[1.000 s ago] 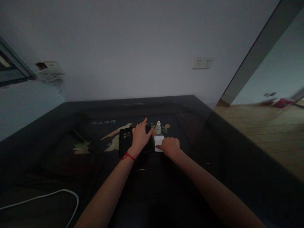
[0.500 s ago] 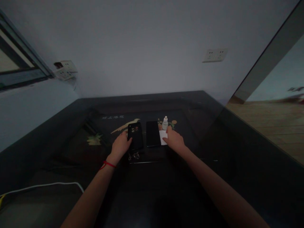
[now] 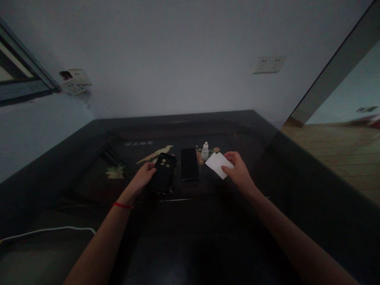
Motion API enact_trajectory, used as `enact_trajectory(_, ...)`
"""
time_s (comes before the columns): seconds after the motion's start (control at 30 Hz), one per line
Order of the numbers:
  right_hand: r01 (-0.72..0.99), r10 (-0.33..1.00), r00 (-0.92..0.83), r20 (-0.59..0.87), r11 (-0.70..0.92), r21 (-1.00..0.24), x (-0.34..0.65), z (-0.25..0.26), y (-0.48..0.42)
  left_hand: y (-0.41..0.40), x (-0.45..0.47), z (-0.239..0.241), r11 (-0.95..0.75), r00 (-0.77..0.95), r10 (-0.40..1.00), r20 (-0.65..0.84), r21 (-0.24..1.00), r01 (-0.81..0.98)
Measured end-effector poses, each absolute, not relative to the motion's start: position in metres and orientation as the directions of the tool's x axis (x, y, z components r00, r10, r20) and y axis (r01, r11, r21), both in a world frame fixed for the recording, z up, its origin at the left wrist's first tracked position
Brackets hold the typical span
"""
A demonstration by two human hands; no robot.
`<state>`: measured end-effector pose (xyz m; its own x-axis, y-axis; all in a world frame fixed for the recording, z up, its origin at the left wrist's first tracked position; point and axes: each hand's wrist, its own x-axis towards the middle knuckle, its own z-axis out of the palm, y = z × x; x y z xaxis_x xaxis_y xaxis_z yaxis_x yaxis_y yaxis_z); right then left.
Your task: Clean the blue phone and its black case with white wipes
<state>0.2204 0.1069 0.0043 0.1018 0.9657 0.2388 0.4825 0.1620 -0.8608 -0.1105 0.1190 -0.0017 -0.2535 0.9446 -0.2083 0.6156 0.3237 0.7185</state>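
Note:
My left hand (image 3: 145,174), with a red string at the wrist, grips the left edge of a black phone case (image 3: 164,174) with round camera holes near its top. The case is tilted a little. Between my hands a black phone (image 3: 190,164) lies flat on the dark table. My right hand (image 3: 239,172) pinches a white cloth or paper (image 3: 219,164), folded or in two layers, thumb on its near face. Just left of and behind it stands a small clear dropper bottle (image 3: 205,151) with a white cap.
The glossy dark table (image 3: 190,237) carries a printed bird (image 3: 156,154) and flowers. A white cable (image 3: 53,228) runs along the left front. Wall sockets (image 3: 269,64) sit on the wall behind, and a window (image 3: 23,67) is at the left.
My right hand has picked up the white cloth or paper from beside the phone and moved right with it. My left hand has shifted the case slightly left and tilted it.

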Motion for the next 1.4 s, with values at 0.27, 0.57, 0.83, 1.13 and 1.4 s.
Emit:
enact_trajectory(0.27, 0.610, 0.646, -0.186, 0.741, 0.667, -0.428, 0.198, 0.041, 0.051, 0.051, -0.041, 0.016, 0.348, -0.095, 0.937, -0.335, 0.916, 0.200)
enact_trajectory(0.57, 0.414, 0.408, -0.773, 0.486, 0.905, -0.101, 0.184, 0.016, 0.029, 0.023, -0.023, 0.004, 0.598, 0.173, 0.799, -0.576, 0.728, -0.335)
enact_trajectory(0.83, 0.369, 0.365, -0.857, 0.364, 0.927, -0.062, 0.186, 0.003, 0.031, 0.015, -0.023, 0.008, 0.615, 0.196, 0.762, -0.617, 0.595, -0.517)
enact_trajectory(1.13, 0.388, 0.389, -0.812, 0.435, 0.917, -0.096, 0.189, 0.008, 0.031, 0.016, -0.020, 0.007, 0.616, 0.211, 0.759, -0.617, 0.572, -0.542)
enact_trajectory(1.4, 0.302, 0.379, -0.809, 0.448, 0.924, -0.235, 0.193, 0.000, 0.034, 0.016, -0.021, 0.010, 0.630, 0.193, 0.741, -0.643, 0.565, -0.533)
